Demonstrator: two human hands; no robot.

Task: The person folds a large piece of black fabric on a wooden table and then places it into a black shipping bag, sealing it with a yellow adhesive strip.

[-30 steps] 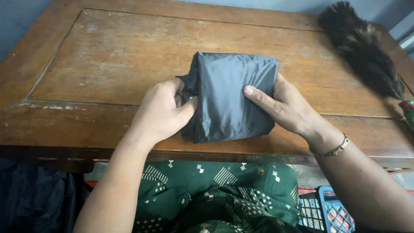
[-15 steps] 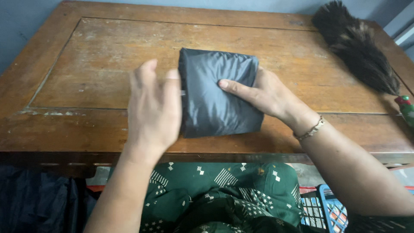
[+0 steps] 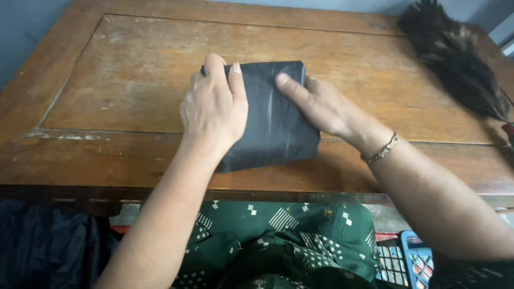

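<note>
A dark grey folded cloth (image 3: pixel 273 123) lies on the worn wooden table (image 3: pixel 123 85), near its front edge. My left hand (image 3: pixel 214 107) rests flat on the cloth's left half, palm down, fingers together and pointing away from me. My right hand (image 3: pixel 321 107) presses on the cloth's right side, fingers stretched toward the middle; a metal bracelet (image 3: pixel 381 150) circles that wrist. Neither hand grips the cloth; both lie on top of it.
A dark feather duster (image 3: pixel 455 59) lies at the table's far right corner. Below the front edge I see green patterned fabric (image 3: pixel 278 241) on my lap, a blue plastic basket (image 3: pixel 407 262) at lower right and dark cloth (image 3: pixel 48 246) at lower left.
My left hand let go of the cloth's bunched left edge, lifted, and came down flat on top. The cloth went from a puffed bundle to a flatter fold. The right hand stayed pressing.
</note>
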